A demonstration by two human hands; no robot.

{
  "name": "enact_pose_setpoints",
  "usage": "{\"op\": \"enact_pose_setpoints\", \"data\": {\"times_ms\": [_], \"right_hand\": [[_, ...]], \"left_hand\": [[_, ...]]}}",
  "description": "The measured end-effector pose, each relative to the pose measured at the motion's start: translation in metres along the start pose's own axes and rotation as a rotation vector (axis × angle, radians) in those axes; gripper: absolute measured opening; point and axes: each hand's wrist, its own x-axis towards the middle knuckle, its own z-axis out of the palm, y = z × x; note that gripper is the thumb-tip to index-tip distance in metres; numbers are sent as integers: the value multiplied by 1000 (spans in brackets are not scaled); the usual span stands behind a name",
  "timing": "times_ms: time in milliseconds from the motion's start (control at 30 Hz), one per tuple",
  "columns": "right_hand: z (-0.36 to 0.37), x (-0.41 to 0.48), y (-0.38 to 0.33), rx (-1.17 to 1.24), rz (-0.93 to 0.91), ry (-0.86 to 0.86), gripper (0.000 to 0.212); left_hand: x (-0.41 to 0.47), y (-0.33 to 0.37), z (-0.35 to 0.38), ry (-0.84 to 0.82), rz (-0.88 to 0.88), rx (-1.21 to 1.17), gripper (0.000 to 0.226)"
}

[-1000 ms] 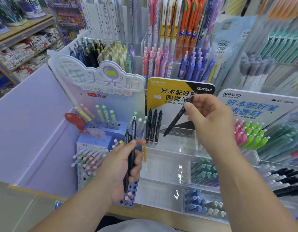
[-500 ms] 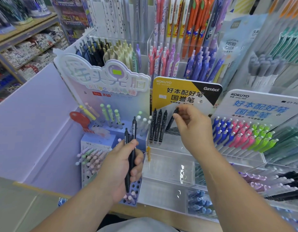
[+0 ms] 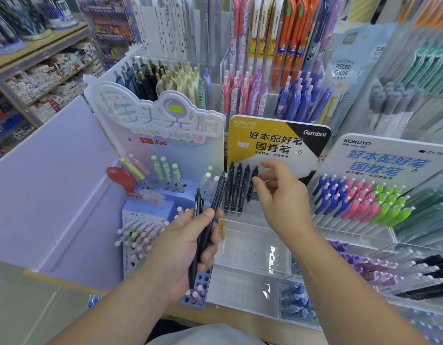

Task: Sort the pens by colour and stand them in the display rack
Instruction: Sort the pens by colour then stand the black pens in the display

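My left hand grips two black pens, which point up and a little right. Several black pens stand in a row in the clear display rack, under a yellow and black sign. The rightmost of them stands just left of my right hand. That hand hovers beside it with its fingers loosely spread and nothing in them.
A pastel lollipop-pen stand is on the left. A rack of blue, pink and green pens is on the right. Clear trays of pens fill the front, and taller pen displays rise behind.
My right hand carried a black pen down to the rack, stood it at the right end of the black row and let go. My left hand kept its two pens.
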Motion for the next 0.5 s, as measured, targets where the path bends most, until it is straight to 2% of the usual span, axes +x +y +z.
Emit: {"op": "enact_pose_setpoints", "data": {"times_ms": [100,233,433,500], "right_hand": [[-7,-14,-15,236,109,-18,12],[-12,-29,-34,770,298,-262,11],[-14,-33,-29,973,355,-317,18],[-21,-27,-26,994,349,-273,25]], "left_hand": [[0,1,0,-44,5,6,25],[-2,0,4,-132,-12,27,27],[-2,2,4,-251,-66,65,33],[0,1,3,-257,-80,46,34]]}}
